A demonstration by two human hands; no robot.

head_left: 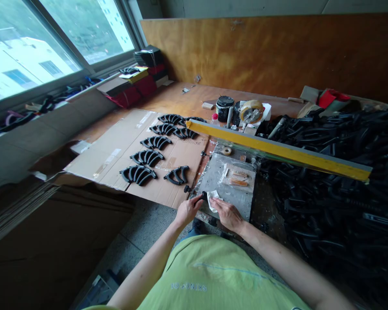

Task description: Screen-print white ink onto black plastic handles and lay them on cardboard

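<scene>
My left hand (188,212) is closed on a small black curved part (203,196) at the front edge of the work plate. In my right hand (229,214) is a crumpled white cloth (212,199), pressed against the part's right end. Beneath both hands lies the grey metal plate (207,180), with a clear plastic bag (224,172) and orange-brown sticks (239,182) on it. To the left, rows of black curved parts (138,174) rest on flattened cardboard (168,193). My fingers cover much of the held part.
A large heap of black parts (336,202) fills the right side. Above the plate crosses a long yellow bar (278,148). Behind it stand a black jar (224,107) and a tape roll (250,112). Boxes (145,88) sit by the window.
</scene>
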